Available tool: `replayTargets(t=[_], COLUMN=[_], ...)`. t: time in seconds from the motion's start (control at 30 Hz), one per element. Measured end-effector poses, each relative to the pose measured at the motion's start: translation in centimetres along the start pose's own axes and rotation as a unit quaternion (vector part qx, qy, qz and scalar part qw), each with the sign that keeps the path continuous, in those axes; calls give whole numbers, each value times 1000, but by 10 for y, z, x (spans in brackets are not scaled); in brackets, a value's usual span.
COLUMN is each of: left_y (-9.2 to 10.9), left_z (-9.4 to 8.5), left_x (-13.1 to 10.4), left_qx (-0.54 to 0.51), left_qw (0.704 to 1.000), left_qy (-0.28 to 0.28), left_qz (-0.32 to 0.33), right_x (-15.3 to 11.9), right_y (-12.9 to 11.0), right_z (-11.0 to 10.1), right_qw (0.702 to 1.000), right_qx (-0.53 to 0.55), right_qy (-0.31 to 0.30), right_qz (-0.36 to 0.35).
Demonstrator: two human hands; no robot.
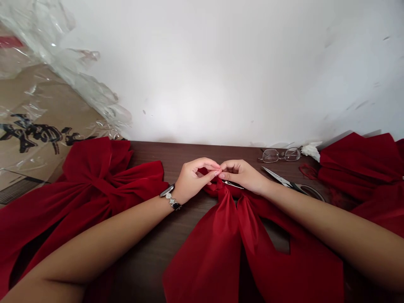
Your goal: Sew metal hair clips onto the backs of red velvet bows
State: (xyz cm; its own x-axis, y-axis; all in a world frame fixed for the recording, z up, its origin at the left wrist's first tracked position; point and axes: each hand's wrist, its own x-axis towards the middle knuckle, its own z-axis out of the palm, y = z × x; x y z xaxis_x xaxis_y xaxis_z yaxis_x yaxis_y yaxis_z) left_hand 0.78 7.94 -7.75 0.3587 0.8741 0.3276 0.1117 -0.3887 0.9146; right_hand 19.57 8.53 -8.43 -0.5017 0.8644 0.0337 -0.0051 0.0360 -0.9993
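Observation:
At the middle of the table, my left hand (198, 174) and my right hand (241, 174) meet fingertip to fingertip, both closed in a pinch. They grip the gathered centre of a red fabric bow (217, 227); the exact bit between the fingertips is too small to make out. Two wide tails of this bow spread toward me, shiny on the near face. Just under my right hand a slim silver metal clip (233, 185) lies against the knot. A watch and a bracelet (172, 200) circle my left wrist.
A finished-looking red velvet bow (104, 181) lies left, before a plastic-wrapped cardboard box (41, 109). To the right are scissors (284, 181), eyeglasses (280, 155), crumpled white tissue (311, 150), red thread (307, 171) and more red fabric (360, 164). A white wall (202, 75) stands behind the table (151, 149).

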Motion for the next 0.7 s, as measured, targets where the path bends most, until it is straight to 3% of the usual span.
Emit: replayTargets(t=[0.4,0.7], left_y=[-1,-1], left_z=[-3,-6], left_x=[2,3], left_qx=[-5,33], left_qw=[999,998], left_qy=[-30,-47], left_qz=[-16,23], right_x=[1,2], right_y=[3,4], right_z=[-3,-5], right_qw=[1000,1000], right_qx=[15,21], right_qy=[-4,-17], right_qz=[7,15])
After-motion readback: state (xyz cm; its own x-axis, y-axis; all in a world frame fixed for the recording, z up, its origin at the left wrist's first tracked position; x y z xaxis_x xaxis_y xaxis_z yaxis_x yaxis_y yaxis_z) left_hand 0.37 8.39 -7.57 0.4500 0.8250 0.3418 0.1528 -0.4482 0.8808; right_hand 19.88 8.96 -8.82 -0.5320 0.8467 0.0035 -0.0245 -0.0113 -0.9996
